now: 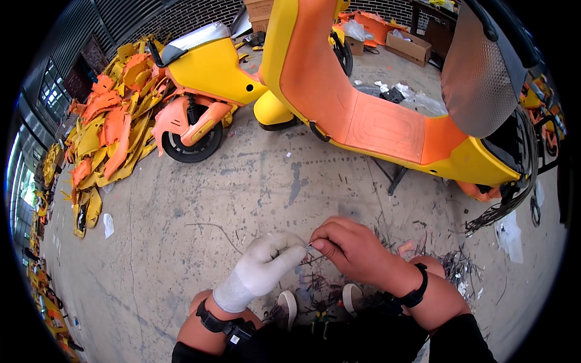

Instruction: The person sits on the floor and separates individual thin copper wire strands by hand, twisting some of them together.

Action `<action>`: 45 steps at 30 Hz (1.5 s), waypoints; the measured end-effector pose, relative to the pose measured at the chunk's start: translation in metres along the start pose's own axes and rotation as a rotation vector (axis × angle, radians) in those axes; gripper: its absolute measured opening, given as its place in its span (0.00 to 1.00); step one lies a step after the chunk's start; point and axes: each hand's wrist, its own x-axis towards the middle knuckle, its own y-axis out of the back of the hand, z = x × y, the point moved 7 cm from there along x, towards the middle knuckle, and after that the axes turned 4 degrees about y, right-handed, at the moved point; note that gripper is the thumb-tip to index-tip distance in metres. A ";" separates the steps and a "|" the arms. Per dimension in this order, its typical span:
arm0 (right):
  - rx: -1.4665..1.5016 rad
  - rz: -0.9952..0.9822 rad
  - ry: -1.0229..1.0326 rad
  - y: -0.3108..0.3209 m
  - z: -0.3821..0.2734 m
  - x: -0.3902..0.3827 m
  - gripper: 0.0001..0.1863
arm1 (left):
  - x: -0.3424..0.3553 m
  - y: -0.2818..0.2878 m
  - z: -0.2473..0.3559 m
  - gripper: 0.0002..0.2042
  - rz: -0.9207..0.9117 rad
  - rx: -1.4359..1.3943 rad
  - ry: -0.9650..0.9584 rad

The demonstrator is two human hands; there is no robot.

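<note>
Left hand [266, 260], white knit glove: fingers curled in, thumb and fingertips pinched on the near edge of a small pale piece [308, 247]. That piece sits between the two hands, above the concrete floor [151, 242] and forward of the shoes [288, 307]. Can't tell exactly what it is, too small and mostly covered; could be a wire end or connector. Right hand [348, 245], bare: thumb and bent forefinger clamped on its other side. Step looks like fine two-handed fingertip work. To do it well: let the gloved side just steady, since knit dulls feel; do the fine pressure with the bare thumb and forefinger; grip close to the joint, pull straight, no twisting; bring it out from behind the knuckles to see it. Wire scraps [454, 266] lie right of the legs, so a dropped bit would be easy to lose there. Labels, left to right: white square on the left-wrist box [239, 334], too small to read; reddish slip [405, 247] on the floor near the right forearm, also unreadable; yellow-orange scooter [387, 124], no legible marking or brand.
</note>
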 end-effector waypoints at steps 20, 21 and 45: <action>1.160 -0.239 -0.997 -0.037 0.045 -0.035 0.17 | -0.013 -0.017 0.033 0.05 0.195 0.754 -0.578; 0.952 -0.226 -0.920 -0.029 0.043 -0.027 0.18 | -0.006 -0.010 0.022 0.05 0.205 0.628 -0.447; -0.080 0.428 -0.426 0.051 -0.005 -0.021 0.19 | 0.025 0.010 -0.013 0.27 0.262 -0.753 -0.112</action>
